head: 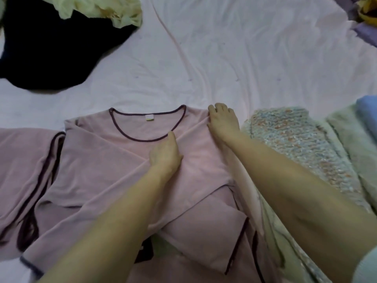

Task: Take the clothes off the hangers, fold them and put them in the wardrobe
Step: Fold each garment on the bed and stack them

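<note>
At the far left, a dark garment (51, 50) lies crumpled on the bed sheet (224, 48) with a pale yellow garment (102, 9) heaped on its upper edge; both look unfolded. Below them sits a pink piece with dark trim (24, 164), apparently part of the same set and loosely laid out. In the middle, the pink top (114, 160) lies flat on the bed, its sleeves crossed over the chest. The left hand (165, 154) presses flat on the chest just below the neckline, fingers relaxed and holding nothing. The right hand (222, 121) grips the top's right shoulder edge with curled fingers. To the right, 3 folded items lie side by side: a speckled knit (295, 139), a pale green fleece (350, 139) and a blue piece (367, 109). No hanger or wardrobe shows, so I judge this top about half folded, with several garments and all the putting away left.
</note>
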Demonstrator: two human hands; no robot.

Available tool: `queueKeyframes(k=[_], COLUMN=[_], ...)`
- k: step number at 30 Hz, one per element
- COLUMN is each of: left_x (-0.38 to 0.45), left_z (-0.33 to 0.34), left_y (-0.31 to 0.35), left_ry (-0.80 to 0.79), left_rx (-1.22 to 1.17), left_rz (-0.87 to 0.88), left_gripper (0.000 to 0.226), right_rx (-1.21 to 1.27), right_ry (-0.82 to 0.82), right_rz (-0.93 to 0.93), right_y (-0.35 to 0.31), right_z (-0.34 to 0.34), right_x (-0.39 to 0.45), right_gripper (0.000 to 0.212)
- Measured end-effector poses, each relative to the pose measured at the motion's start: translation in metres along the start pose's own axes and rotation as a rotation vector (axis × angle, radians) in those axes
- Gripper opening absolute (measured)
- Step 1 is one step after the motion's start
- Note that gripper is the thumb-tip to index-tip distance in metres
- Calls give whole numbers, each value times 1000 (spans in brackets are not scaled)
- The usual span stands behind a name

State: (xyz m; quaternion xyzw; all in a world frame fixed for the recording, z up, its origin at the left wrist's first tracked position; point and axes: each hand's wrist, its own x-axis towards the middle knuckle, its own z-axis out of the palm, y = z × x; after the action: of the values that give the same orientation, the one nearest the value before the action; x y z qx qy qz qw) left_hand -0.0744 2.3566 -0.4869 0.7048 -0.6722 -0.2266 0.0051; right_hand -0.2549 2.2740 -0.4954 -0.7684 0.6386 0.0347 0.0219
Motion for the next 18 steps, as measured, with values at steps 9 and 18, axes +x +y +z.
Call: queueKeyframes(k=[9,18], left_x=[-55,-131], left_z=[22,35], left_y=[-9,-62], left_ry=[18,-255], left_rx=[231,374], left_rz=[361,377], left_gripper=[70,84], right_rx=[144,89], right_ry=[-11,-195], right_rz=[-441,-246], right_y=[3,3], right_z=[9,14], right_x=[-170,-179], right_gripper=[59,28])
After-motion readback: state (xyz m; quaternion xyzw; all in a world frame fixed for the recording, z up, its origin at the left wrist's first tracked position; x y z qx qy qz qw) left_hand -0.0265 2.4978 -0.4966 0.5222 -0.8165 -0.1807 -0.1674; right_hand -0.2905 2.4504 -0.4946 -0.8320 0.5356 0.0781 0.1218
